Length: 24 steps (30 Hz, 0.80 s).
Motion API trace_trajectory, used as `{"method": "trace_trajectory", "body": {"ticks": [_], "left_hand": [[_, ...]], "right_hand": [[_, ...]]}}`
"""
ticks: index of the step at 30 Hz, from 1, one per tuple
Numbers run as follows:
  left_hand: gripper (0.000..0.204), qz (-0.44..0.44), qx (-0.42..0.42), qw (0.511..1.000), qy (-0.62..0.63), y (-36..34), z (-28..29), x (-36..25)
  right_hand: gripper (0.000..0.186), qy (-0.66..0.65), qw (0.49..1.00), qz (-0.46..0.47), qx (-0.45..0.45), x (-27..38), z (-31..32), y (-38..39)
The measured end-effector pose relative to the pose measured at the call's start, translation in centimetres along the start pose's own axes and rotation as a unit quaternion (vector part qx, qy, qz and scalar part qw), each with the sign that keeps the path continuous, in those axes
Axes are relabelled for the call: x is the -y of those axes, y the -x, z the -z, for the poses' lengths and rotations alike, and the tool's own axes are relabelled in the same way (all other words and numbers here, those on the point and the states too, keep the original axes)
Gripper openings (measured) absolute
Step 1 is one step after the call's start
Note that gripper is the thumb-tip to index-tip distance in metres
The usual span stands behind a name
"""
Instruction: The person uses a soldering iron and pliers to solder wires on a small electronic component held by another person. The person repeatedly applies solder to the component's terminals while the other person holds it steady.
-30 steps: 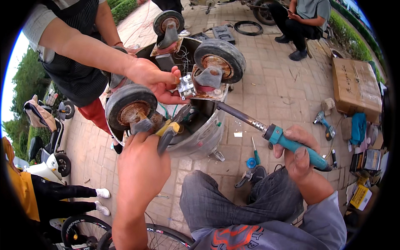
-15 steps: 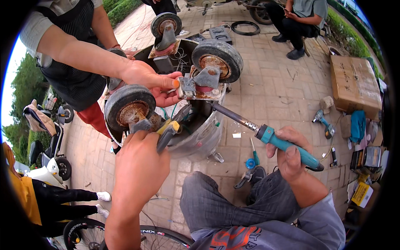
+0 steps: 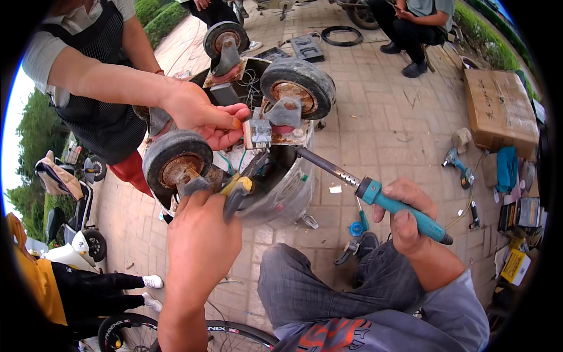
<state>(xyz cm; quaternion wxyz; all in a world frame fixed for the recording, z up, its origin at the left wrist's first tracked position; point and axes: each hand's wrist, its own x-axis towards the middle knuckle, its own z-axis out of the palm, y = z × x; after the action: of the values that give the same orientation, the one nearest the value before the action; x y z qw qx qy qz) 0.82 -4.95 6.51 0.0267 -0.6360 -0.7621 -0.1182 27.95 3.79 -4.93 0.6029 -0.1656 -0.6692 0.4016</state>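
Observation:
My right hand [image 3: 410, 217] is wrapped round the teal handle of a soldering iron [image 3: 369, 190]. The iron's dark tip touches or nearly touches the edge of a rusty caster plate [image 3: 287, 138]. In my left hand [image 3: 202, 240] is a pair of pliers [image 3: 237, 189] with yellow and grey handles, its jaws pointing toward a small whitish block [image 3: 258, 132] at that plate. Another person's hand [image 3: 205, 114] reaches in from the left, fingers beside the block. Rubber-tyred caster wheels [image 3: 299, 88] sit over an upturned, clear-sided tub [image 3: 281, 202]; a nearer wheel [image 3: 179, 161] stands just beyond my left hand.
On the paving at right lie a cordless drill [image 3: 458, 167], a cardboard box [image 3: 501, 114] and a teal cloth [image 3: 507, 169]. A blue tape roll [image 3: 356, 229] lies near my foot. Behind the tub are a grey tool case [image 3: 307, 48] and a black coil [image 3: 342, 36]. A bicycle wheel [image 3: 231, 334] is below left.
The view has shifted slightly. The other person's thumb now sits a little off the whitish block. My grips on the pliers and soldering iron look the same.

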Motion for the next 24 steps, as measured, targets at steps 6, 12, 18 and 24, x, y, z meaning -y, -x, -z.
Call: {"method": "trace_trajectory", "body": {"ticks": [6, 12, 18, 24], "left_hand": [[0.015, -0.007, 0.015, 1.0, -0.018, -0.15, 0.18, -0.01], [0.015, -0.009, 0.015, 1.0, -0.02, -0.27, 0.09, 0.08], [0.014, -0.002, 0.034, 0.999, -0.023, -0.63, 0.29, 0.13], [0.012, 0.003, 0.048, 0.998, -0.036, -0.62, 0.66, -0.33]], "right_hand": [[0.031, 0.01, 1.0, 0.006, 0.014, -0.18, 0.33, 0.17], [0.031, 0.009, 1.0, 0.015, 0.016, -0.5, 0.49, 0.26], [0.03, -0.007, 1.0, 0.019, 0.007, -0.32, 0.53, 0.58], [0.033, -0.007, 1.0, 0.008, 0.004, -0.65, 0.61, 0.87]]}}
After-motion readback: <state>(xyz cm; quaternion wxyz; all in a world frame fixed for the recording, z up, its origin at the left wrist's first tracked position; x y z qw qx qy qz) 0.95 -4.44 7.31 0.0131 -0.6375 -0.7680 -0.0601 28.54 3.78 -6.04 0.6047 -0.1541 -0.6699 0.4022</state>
